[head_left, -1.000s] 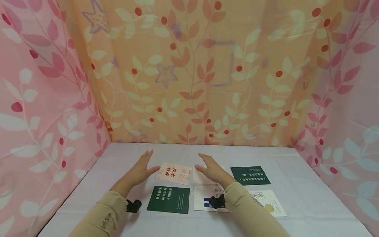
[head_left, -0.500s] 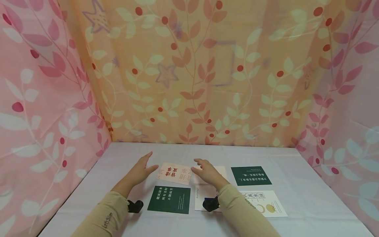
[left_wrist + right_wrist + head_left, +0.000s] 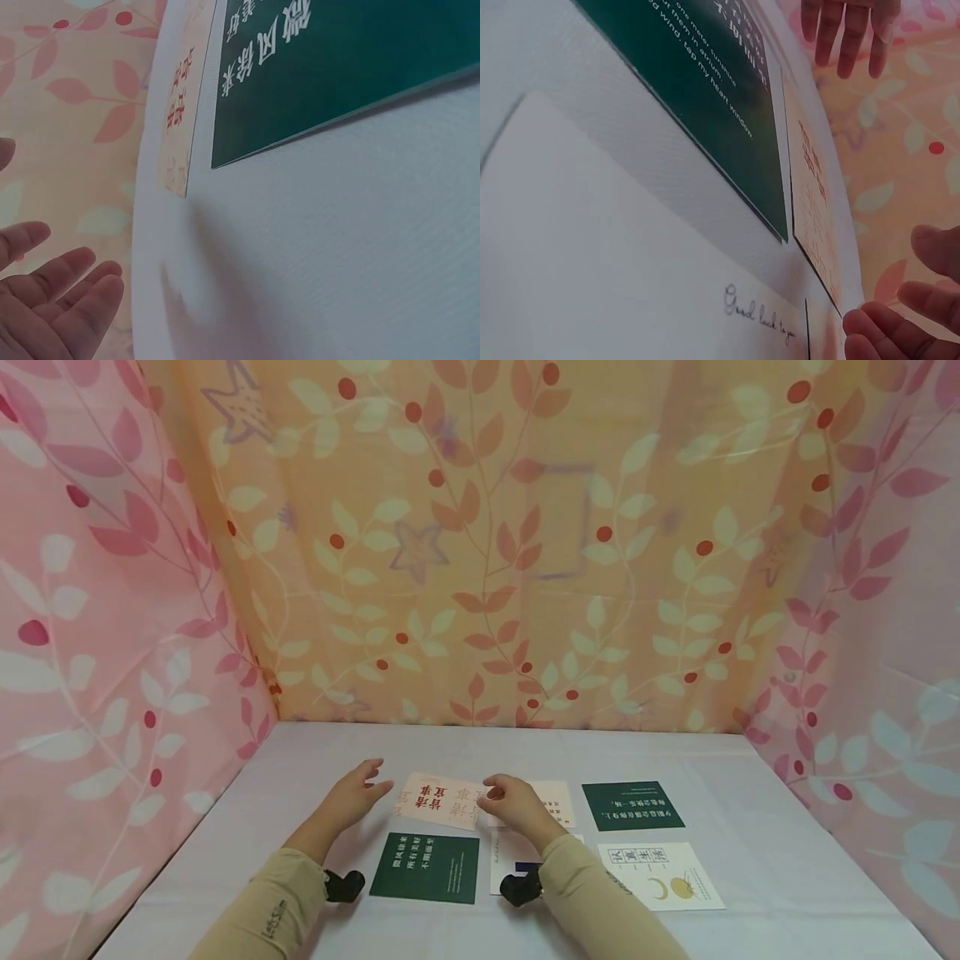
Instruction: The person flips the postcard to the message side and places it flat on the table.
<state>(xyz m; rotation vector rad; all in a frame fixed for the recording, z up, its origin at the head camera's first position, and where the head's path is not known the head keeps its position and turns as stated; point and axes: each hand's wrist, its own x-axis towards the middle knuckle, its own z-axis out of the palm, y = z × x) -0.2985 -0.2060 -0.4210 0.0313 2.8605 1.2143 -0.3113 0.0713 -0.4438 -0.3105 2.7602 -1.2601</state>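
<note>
My left hand (image 3: 345,802) hovers at the left of a pink card (image 3: 435,814) with red characters, its fingers loosely bent and nothing in them. Over the gap between that card and a cream card (image 3: 557,795) is my right hand (image 3: 519,806); its fingers are bent, and I see nothing held. In the right wrist view these fingers (image 3: 885,334) appear close to the pink card's edge; contact cannot be told. A green card (image 3: 425,868) lies in front of the pink one. Beside it, a white card (image 3: 502,860) with a blue print is partly hidden under my right wrist.
To the right lie another green card (image 3: 633,806) and, nearer me, a white card (image 3: 675,877) with a moon and sun print. All rest flat on a white-covered table (image 3: 795,860). Patterned cloth (image 3: 480,543) walls the back and both sides.
My right hand has moved left and a little nearer me, its fingers bending more, uncovering the moon and sun card. The left hand has dipped slightly. The cards have kept their places.
</note>
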